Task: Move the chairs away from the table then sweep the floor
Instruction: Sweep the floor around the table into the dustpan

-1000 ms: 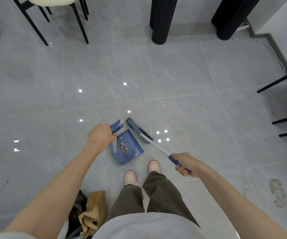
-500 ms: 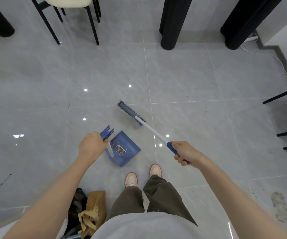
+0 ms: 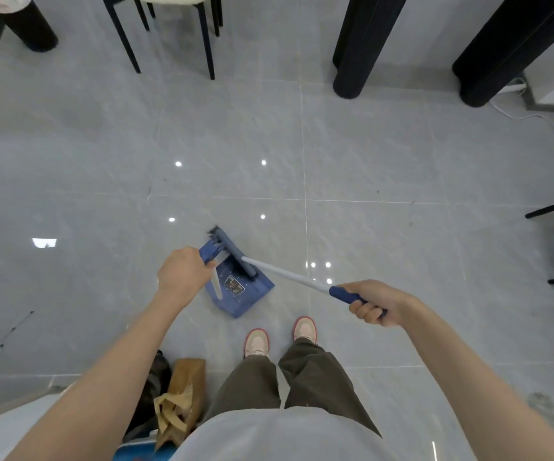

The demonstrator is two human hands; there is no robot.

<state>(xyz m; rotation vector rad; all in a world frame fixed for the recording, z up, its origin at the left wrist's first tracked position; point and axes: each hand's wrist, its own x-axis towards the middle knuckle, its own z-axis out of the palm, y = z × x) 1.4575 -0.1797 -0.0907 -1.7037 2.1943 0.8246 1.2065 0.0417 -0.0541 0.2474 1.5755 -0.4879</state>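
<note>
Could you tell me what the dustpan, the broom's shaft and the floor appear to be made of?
The dustpan is probably moulded plastic: uniform matte blue. The broom shaft looks like painted metal, smooth white, with a blue grip. The floor is glossy grey marbled tile: grout lines, sharp light reflections.

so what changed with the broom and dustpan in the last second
The broom swung out across the floor, away from the dustpan, then came back; its head now lies over the pan's mouth. The right hand kept gripping the broom's blue grip and the left hand the dustpan's handle. The dustpan stayed put.
</note>
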